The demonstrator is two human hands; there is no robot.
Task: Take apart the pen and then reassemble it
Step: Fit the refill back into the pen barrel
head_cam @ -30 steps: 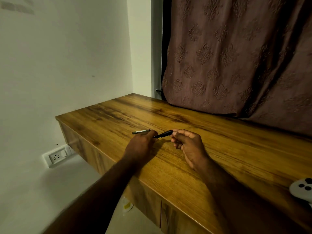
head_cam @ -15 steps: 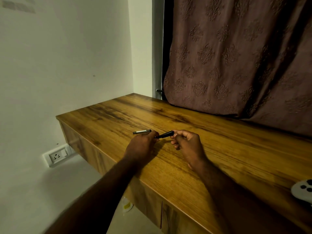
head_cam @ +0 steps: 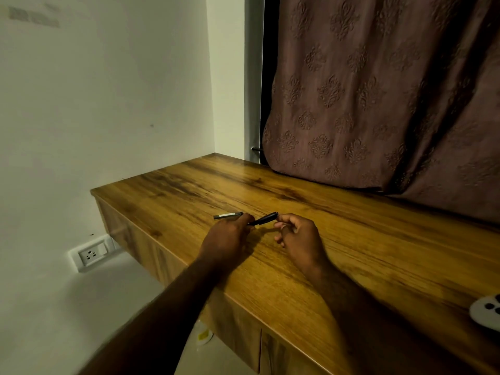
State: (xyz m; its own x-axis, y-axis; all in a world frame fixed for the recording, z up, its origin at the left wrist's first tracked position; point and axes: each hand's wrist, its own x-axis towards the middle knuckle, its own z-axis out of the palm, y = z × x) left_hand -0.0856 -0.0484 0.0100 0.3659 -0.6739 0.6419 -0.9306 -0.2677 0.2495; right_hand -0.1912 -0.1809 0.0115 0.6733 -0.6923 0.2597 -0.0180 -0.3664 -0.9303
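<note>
A brown curtain (head_cam: 378, 90) hangs behind a wooden surface (head_cam: 351, 253). Above its near edge, the left hand (head_cam: 226, 239) is closed around a pen (head_cam: 261, 220), whose dark end juts right and grey end juts left. The right hand (head_cam: 299, 236) pinches the pen's dark tip with curled fingers (head_cam: 281, 218).

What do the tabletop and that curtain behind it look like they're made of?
The brown tabletop looks like wood or wood-grain laminate: streaky grain, slight sheen. The mauve curtain seems heavy woven fabric, matte, with embossed floral motifs and soft folds.
</note>
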